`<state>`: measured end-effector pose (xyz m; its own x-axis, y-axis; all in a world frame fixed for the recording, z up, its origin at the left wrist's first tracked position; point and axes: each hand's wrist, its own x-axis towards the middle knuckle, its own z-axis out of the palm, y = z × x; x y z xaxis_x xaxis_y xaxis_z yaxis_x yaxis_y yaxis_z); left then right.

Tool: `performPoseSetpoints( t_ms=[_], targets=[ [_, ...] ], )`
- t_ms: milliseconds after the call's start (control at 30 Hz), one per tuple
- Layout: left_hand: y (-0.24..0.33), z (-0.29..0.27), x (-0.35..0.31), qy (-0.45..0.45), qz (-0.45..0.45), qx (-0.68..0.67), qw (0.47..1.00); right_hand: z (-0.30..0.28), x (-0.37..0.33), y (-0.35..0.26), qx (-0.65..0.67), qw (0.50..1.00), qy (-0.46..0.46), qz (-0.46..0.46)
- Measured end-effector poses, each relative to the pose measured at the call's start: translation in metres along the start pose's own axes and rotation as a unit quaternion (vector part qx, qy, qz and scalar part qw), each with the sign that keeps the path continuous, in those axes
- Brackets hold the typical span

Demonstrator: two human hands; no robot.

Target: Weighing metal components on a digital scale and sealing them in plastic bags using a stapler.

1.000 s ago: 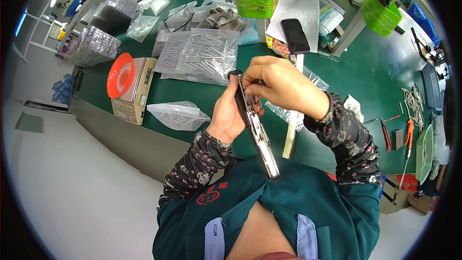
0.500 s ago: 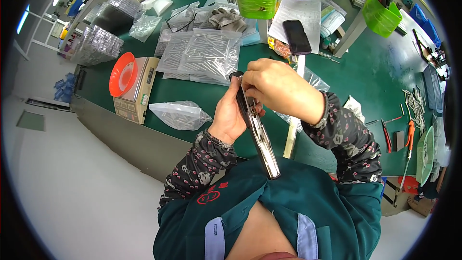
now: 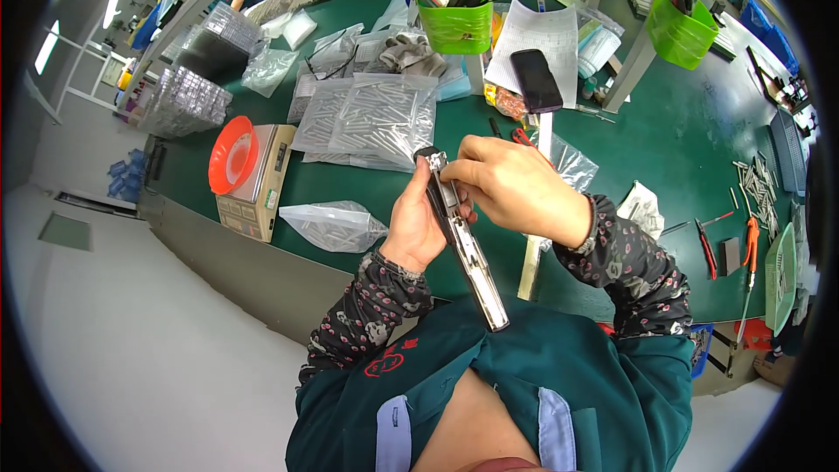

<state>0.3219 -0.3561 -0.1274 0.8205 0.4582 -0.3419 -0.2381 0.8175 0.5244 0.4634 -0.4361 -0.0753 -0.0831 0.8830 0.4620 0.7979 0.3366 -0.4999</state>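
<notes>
The left hand [image 3: 414, 225] is closed around the upper part of a long black-and-silver stapler-like device [image 3: 476, 267], its thumb lying along the device's left side near the top. The device is held above the near edge of the tabletop [image 3: 686, 144], its lower end reaching in front of the person's chest. The right hand [image 3: 520, 190] has its fingers curled in at the device's upper end; whether they pinch a small part or only press there, I cannot tell. The work looks partway through: the silver metal along the device's length lies exposed, and the device is not yet set down. What has been finished inside it does not show. On the tabletop, bags of metal rods [image 3: 384, 118] lie already filled, while loose rods [image 3: 759, 194] at the right remain unbagged.
</notes>
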Motion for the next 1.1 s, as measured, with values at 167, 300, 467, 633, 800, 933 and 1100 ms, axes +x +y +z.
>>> performPoseSetpoints(
  t_ms=[167, 300, 467, 633, 800, 933, 1100],
  targets=[
    [0.005, 0.010, 0.004, -0.017, 0.009, 0.004, 1.000, -0.009, 0.006, 0.006, 0.073, 0.996, 0.047, 0.009],
    [0.008, 0.007, 0.004, -0.005, 0.015, 0.027, 0.999, -0.044, 0.015, 0.011, 0.038, 0.992, 0.124, 0.000],
    [0.015, -0.019, 0.005, -0.011, 0.021, 0.033, 0.999, -0.125, 0.052, 0.015, -0.081, 0.946, 0.312, -0.037],
    [0.026, -0.032, -0.002, 0.012, 0.043, 0.014, 0.999, -0.199, 0.118, 0.041, -0.303, 0.852, 0.415, -0.100],
    [0.031, -0.032, -0.002, 0.058, 0.054, -0.008, 0.997, -0.226, 0.177, 0.067, -0.476, 0.844, 0.245, -0.002],
    [0.035, -0.041, 0.000, 0.073, 0.062, -0.029, 0.995, -0.223, 0.202, 0.081, -0.472, 0.871, 0.135, 0.015],
    [0.033, -0.047, -0.002, 0.094, 0.078, -0.035, 0.992, -0.214, 0.207, 0.084, -0.473, 0.880, 0.032, 0.035]
  ],
)
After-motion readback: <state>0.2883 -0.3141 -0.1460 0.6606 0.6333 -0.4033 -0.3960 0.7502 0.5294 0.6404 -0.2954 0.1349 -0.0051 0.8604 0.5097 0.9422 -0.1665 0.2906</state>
